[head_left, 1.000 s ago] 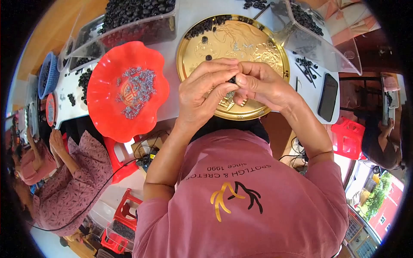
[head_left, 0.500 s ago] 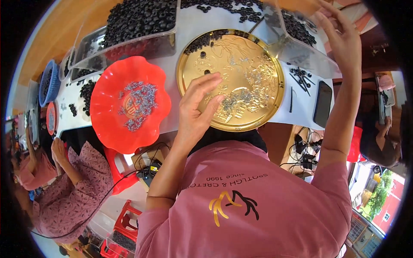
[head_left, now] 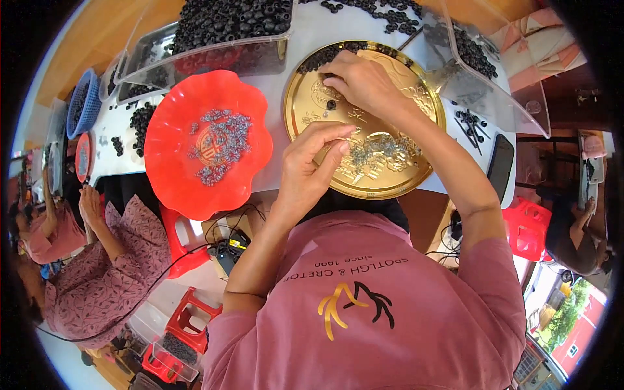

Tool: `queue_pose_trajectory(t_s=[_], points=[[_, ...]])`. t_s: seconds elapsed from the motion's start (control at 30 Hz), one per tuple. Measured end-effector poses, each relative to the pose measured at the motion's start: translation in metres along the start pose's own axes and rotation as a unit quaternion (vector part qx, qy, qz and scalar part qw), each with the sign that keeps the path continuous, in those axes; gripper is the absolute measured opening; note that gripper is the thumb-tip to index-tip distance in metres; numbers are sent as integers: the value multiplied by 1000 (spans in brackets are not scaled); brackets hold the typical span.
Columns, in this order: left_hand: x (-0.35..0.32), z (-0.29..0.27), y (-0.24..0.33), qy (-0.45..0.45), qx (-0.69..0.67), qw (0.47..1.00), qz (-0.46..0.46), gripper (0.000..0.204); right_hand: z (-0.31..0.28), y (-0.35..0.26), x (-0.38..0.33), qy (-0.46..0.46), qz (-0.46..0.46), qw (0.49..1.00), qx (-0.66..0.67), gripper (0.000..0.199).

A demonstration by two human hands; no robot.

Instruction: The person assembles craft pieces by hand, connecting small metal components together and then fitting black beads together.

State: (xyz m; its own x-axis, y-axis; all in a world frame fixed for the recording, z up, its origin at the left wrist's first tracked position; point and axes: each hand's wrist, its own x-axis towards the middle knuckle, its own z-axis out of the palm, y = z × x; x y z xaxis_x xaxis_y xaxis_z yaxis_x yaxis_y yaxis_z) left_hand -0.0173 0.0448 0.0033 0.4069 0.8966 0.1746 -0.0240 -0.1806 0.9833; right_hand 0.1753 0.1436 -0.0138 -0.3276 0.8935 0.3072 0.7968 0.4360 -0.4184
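Note:
A round gold tray (head_left: 429, 156) with a raised pattern lies on the table in front of me. Small silver metal pieces (head_left: 383, 151) are scattered over its near half, and black ring-like parts (head_left: 323, 60) line its far rim. Over the tray's near left, my left hand (head_left: 311, 159) is closed in a pinch; what sits at its fingertips is too small to make out. Reaching across the tray, my right hand (head_left: 361, 79) has its fingers curled down at the black parts, the fingertips partly hidden. One loose black part (head_left: 331, 104) lies just below it.
Left of the tray, a red scalloped dish (head_left: 170, 140) holds more silver pieces. Clear plastic bins (head_left: 286, 47) of black parts stand behind. Thin dark rods (head_left: 468, 136) and a phone (head_left: 500, 168) lie at right. Another person (head_left: 107, 273) sits at left.
My right hand has come from the clear bin at the right to the far left of the tray. My left hand has shifted slightly right, its fingertips drawing closer together.

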Motion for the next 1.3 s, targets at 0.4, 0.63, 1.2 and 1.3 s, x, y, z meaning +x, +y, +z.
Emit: queue_pose_trajectory(t_s=[0.4,0.63,1.2,1.3], points=[[17,4,-8,144,-26,987,72,29,-59,-36,-41,-175,239,714,635,46],[19,4,-4,70,33,989,129,22,-61,-51,-61,-135,273,669,678,61],[-2,4,-4,31,-72,996,-45,25,-55,18,-61,30,206,973,102,26],[-2,3,-6,36,-73,995,-48,25,-54,21,-59,-4,139,990,1,23]])
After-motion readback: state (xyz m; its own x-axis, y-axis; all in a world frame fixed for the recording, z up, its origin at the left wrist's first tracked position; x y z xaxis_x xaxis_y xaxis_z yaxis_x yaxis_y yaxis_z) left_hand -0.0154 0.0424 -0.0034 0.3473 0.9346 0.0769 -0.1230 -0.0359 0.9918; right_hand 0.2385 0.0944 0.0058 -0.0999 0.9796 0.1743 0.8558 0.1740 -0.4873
